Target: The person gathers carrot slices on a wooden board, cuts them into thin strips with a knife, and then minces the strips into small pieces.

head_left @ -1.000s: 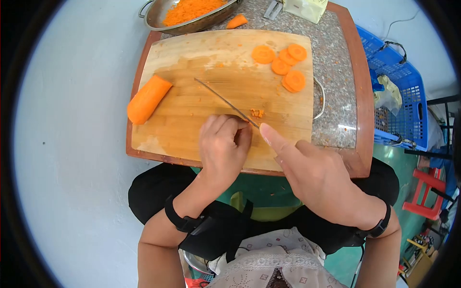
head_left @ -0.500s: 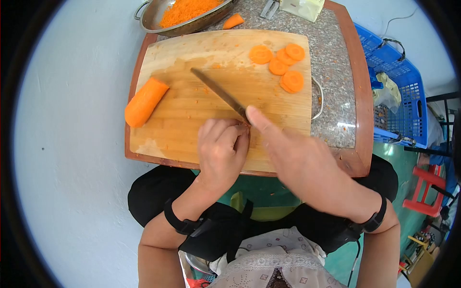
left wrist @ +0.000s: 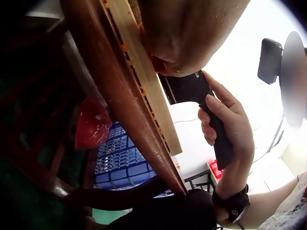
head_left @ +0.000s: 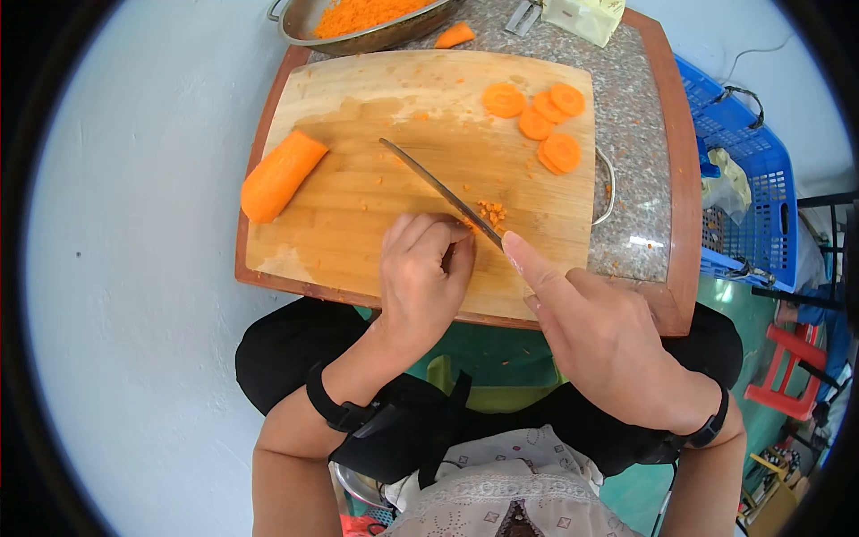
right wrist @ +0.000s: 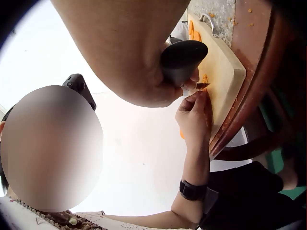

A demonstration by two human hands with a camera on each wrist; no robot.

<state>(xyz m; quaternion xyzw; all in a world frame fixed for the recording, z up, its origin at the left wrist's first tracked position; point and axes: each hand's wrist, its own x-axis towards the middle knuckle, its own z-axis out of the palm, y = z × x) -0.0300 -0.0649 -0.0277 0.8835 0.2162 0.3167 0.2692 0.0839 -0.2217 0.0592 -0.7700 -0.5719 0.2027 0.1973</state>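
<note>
In the head view my right hand (head_left: 601,338) grips the knife (head_left: 438,187) by its black handle, seen in the left wrist view; its blade slants up-left over the cutting board (head_left: 340,224). Curled against the blade, my left hand (head_left: 422,268) holds down a piece of carrot mostly hidden under its fingers. Finely cut carrot bits (head_left: 491,212) lie just right of the blade. A thick carrot piece (head_left: 282,176) rests at the board's left edge, and several round slices (head_left: 537,116) are at its upper right.
A metal pan (head_left: 385,37) of shredded carrot stands beyond the board, with a carrot end (head_left: 455,36) beside it. A white packet (head_left: 586,16) and a metal tool (head_left: 523,18) lie at the table's far side. To the right are a blue basket (head_left: 769,210) and a red stool (head_left: 787,371).
The blade tilted flatter and moved left half a second ago, then came back right and down by the left fingertips. The pile of cut bits looks larger.
</note>
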